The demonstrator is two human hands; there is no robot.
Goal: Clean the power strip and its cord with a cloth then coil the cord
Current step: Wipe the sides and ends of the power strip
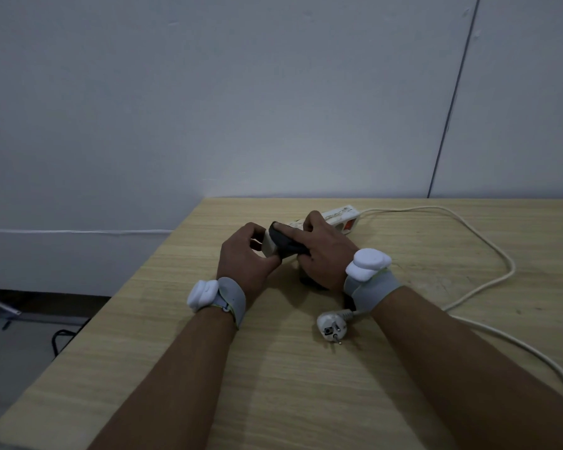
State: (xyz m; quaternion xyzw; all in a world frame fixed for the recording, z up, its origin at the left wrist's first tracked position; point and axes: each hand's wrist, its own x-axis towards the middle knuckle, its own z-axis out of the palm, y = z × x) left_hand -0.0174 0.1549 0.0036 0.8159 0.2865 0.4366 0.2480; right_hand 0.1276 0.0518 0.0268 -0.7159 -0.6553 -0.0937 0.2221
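A white power strip (pixel 335 219) lies on the light wood desk (pixel 273 368), near its far edge and close to the pale wall (pixel 208 108), angled so that its near end points toward the person's left; the left hand (pixel 244 258) grips that near end, fingers curled over the top and the thumb against the side; the right hand (pixel 322 251) presses a dark cloth (pixel 285 243) onto the strip's top, forefinger stretched along the cloth, the other fingers bent around it, so the two hands sit close together, almost touching at the cloth; the strip's far end, with a red switch on its side, shows beyond the right hand's knuckles; the white cord (pixel 488 254) leaves that far end, runs right across the desk, bends in a wide loop and comes back toward the person, passing under the right forearm; the plug (pixel 332 326) lies on the desk just beside the right wrist, pins facing up; each wrist wears a grey strap carrying a white device (pixel 203 293); a dark vertical seam runs down the wall at the right.
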